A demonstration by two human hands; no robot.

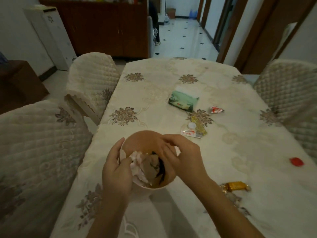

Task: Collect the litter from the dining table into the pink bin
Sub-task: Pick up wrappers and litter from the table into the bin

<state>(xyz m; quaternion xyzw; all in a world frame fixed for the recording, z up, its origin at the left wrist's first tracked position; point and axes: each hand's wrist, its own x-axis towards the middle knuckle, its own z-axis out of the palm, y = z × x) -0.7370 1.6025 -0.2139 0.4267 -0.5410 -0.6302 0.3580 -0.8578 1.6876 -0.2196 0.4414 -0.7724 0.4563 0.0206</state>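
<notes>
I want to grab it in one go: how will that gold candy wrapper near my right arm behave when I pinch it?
The gold wrapper looks like thin, shiny foil with twisted ends, so it is probably very light and may slide on the tablecloth if nudged. It looks boxy in the middle, so it may hold a candy; otherwise it will likely crumple. Pinching a twisted end seems safest.

three quilted cream chairs: two at left [32,143] [93,83], one at right [289,93]. floral tablecloth [154,93]. dark wood cabinet [103,26] behind, white appliance [49,36] beside it. tiled hallway floor [185,36] with black diamonds, cardboard box [171,12] at far end.
</notes>
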